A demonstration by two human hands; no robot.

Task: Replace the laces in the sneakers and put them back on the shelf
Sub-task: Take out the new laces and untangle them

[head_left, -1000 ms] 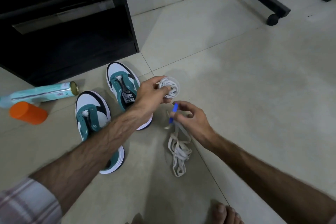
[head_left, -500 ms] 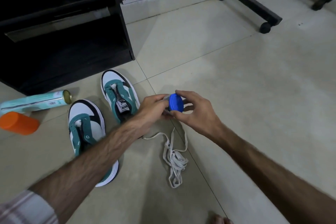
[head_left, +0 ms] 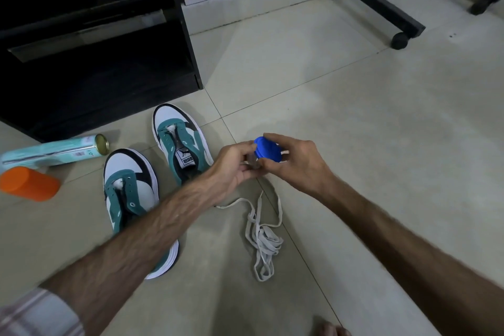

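Both hands meet at frame centre, above the tiled floor [head_left: 341, 123]. Right hand [head_left: 297, 162] curls its fingers and thumb over a blue lid [head_left: 267, 149], gripping its rim. Left hand [head_left: 234, 169] pinches a small clear container [head_left: 252, 163] just under that lid, so the two hands nearly touch. A loose white lace [head_left: 263, 237] lies in a heap at six o'clock from the hands, one end trailing up toward the left wrist. Two teal-and-white sneakers sit unlaced at nine o'clock: the far sneaker [head_left: 180, 142] right beside the left hand, the near sneaker [head_left: 128, 194] partly under the left forearm. Beyond them, at ten o'clock, stands the dark shelf [head_left: 95, 63], its front edge close to the sneakers' toes. A spray can [head_left: 51, 154] and an orange cap [head_left: 28, 184] lie at the left edge. Open tile spreads from twelve to four o'clock, bounded by a black wheeled frame [head_left: 379, 5] at one o'clock.
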